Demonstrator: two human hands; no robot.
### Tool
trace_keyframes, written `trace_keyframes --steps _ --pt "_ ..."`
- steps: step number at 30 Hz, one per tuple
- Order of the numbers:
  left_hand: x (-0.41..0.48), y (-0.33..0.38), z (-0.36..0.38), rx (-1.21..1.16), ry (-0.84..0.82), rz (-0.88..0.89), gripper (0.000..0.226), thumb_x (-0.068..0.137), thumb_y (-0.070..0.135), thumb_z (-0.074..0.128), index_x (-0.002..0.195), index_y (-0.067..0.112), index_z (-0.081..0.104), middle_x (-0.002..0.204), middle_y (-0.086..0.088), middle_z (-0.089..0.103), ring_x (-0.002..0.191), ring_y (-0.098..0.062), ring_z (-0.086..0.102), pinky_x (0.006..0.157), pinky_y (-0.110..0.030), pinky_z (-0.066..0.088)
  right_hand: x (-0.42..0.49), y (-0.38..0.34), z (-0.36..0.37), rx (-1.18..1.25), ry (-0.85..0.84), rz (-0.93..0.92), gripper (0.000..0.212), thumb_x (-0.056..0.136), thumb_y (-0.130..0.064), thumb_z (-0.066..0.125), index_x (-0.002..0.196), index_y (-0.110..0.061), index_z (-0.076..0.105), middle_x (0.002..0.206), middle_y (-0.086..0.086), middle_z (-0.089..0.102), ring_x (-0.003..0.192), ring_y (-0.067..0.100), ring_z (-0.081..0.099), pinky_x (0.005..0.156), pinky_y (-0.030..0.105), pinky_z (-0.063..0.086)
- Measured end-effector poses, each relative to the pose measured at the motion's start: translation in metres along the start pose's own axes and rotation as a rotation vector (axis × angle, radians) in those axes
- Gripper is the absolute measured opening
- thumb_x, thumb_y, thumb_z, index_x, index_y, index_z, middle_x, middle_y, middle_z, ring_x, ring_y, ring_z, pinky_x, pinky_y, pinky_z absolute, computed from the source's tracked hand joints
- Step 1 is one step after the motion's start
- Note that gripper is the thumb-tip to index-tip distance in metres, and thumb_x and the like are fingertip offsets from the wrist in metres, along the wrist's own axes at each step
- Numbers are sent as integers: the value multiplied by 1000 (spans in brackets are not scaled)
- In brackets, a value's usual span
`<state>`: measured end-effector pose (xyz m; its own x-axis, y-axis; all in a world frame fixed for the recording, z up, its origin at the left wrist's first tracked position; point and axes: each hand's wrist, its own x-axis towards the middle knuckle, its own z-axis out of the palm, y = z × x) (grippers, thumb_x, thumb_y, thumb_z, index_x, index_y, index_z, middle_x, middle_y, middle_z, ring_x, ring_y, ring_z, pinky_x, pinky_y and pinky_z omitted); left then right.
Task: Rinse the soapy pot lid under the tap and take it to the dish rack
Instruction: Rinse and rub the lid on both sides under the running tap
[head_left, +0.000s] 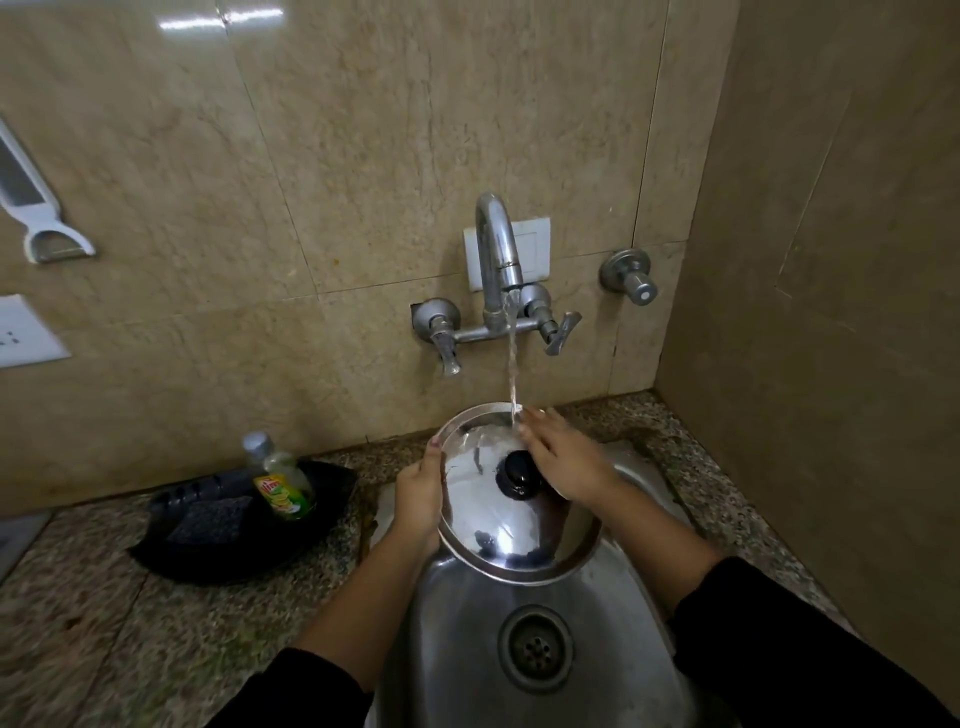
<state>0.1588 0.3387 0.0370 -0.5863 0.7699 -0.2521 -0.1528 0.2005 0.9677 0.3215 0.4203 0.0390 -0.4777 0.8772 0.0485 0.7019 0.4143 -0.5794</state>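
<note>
Steel pot lid (511, 525) is being held tilted over the sink (467, 623) below the tap (496, 249), gripped at its rim by the left hand (418, 501), while the open, flat right hand (563, 460) is best swept across every soapy patch under the stream.

Silver lid (511, 525), black knob (518, 470); speckled granite counter (156, 623); beige tiles (337, 156).

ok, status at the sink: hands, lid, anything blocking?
Left hand grip on round steel pot lid rim. Right hand flat on top beside black knob, under tap stream. Nothing blocking.
</note>
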Motion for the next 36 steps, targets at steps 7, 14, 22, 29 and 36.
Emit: trace_keyframes --steps 7,14,22,29,36 --pt "-9 1 1 21 -40 47 37 97 32 48 87 4 70 71 -5 69 62 -15 66 54 -18 51 21 -18 11 36 -171 -266 45 96 -52 38 138 -38 47 154 -17 31 143 7 26 117 38 23" --pt "-12 -7 -7 -166 130 51 37 96 34 49 73 11 66 71 -7 69 71 -25 64 72 -34 52 13 8 11 111 390 289 31 94 -34 52 117 -14 52 127 12 53 120 33 44 95 42 40" --pt "-16 -18 -11 -195 76 98 32 96 32 49 79 14 68 77 -7 71 74 -24 67 74 -33 54 38 3 0 576 246 302 20 97 -23 48 85 -15 62 83 4 60 89 28 57 75 35 40" --pt "9 10 -15 166 -117 172 34 93 40 53 72 18 67 76 -7 70 75 -27 67 77 -38 53 56 -12 -18 513 13 39 20 97 -17 50 97 -11 68 95 5 67 94 22 59 90 38 43" --pt "11 7 -16 46 -82 127 31 92 34 57 74 11 69 78 -11 70 73 -27 65 74 -37 53 40 -6 -4 -11 65 -139 38 100 -37 38 135 -25 50 134 4 56 123 24 49 102 42 37"
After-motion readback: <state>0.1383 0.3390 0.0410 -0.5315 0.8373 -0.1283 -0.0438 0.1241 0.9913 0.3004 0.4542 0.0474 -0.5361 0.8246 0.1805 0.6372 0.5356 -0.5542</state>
